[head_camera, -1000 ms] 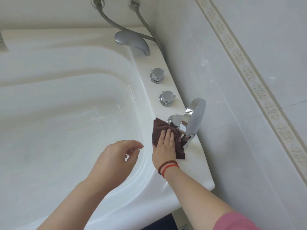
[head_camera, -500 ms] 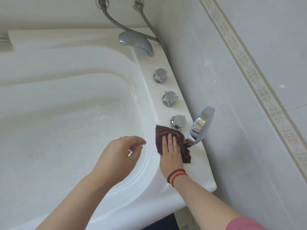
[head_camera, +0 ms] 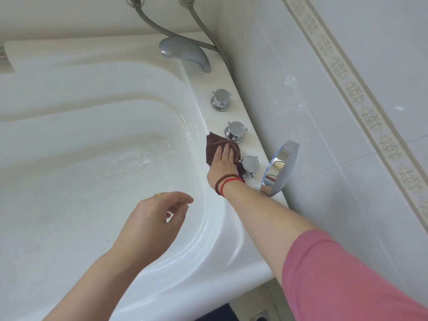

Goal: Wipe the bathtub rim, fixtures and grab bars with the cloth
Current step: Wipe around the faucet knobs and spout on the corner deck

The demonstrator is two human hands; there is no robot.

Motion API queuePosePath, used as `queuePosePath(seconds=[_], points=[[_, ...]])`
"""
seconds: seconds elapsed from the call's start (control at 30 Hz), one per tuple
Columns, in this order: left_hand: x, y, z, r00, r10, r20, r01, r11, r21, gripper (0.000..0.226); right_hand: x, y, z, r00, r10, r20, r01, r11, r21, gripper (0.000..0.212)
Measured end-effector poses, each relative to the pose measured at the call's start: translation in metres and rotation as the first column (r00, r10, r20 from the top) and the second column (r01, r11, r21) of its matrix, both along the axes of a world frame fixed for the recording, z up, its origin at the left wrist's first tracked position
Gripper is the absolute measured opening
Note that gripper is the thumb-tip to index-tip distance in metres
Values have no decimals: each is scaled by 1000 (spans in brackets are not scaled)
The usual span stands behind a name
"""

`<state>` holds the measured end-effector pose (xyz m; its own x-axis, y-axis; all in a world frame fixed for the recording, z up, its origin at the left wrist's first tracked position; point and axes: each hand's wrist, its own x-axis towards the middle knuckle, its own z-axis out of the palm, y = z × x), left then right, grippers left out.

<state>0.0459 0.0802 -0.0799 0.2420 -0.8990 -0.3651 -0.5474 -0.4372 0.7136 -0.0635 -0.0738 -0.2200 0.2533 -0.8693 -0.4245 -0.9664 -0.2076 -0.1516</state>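
Cloth [head_camera: 217, 148] slid up rim between knobs under flat right hand [head_camera: 222, 164], left hand [head_camera: 154, 220] loose

The right hand [head_camera: 221, 164] covers the middle of the brown cloth [head_camera: 214, 145], so only the cloth's edges show past the fingers [head_camera: 228, 150]. The 2 hoses [head_camera: 162, 28] leave the frame at the top. The bathtub rim [head_camera: 234, 107] is cut off at the left.
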Motion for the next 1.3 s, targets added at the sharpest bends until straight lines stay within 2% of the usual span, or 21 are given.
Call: queuePosePath(seconds=[0.1,0.23,0.27,0.4,0.5,0.57,0.67,0.77,1.03,1.2,1.3], points=[[-1,-5,3,1000,-4,5,4,1000,-25,20,2,20,-4,999,-37,-35,37,999,-10,66],[3,-14,11,1000,8,-1,-8,997,-70,21,-6,43,-7,993,44,-111,-47,999,-17,67],[5,-16,12,1000,14,-3,-14,997,-77,21,-5,38,-5,995,27,-94,-28,1000,-10,67],[12,-15,13,1000,22,11,-21,996,-87,21,23,-3,4,974,-223,-36,225,969,102,62],[12,-14,11,1000,14,16,-13,996,-88,22,33,-14,7,961,-272,-54,277,951,136,63],[10,-13,9,1000,6,15,-5,997,-82,22,23,-1,3,976,-216,-30,218,971,100,65],[8,-11,7,1000,-6,-1,6,995,-99,21,-1,33,-4,999,-44,-30,43,999,-31,67],[10,-11,4,1000,-16,-10,15,994,-104,21,-12,43,-9,999,40,-34,-42,998,-50,68],[18,-17,-1,999,-39,4,39,994,-103,21,16,4,-5,999,-17,36,17,1000,-14,65],[23,-16,-4,999,-46,14,48,994,-97,21,-3,22,-12,988,-44,150,58,994,-92,63],[27,-15,-2,999,-43,-13,41,994,-98,22,-7,44,-19,988,-76,132,96,983,-157,64]])
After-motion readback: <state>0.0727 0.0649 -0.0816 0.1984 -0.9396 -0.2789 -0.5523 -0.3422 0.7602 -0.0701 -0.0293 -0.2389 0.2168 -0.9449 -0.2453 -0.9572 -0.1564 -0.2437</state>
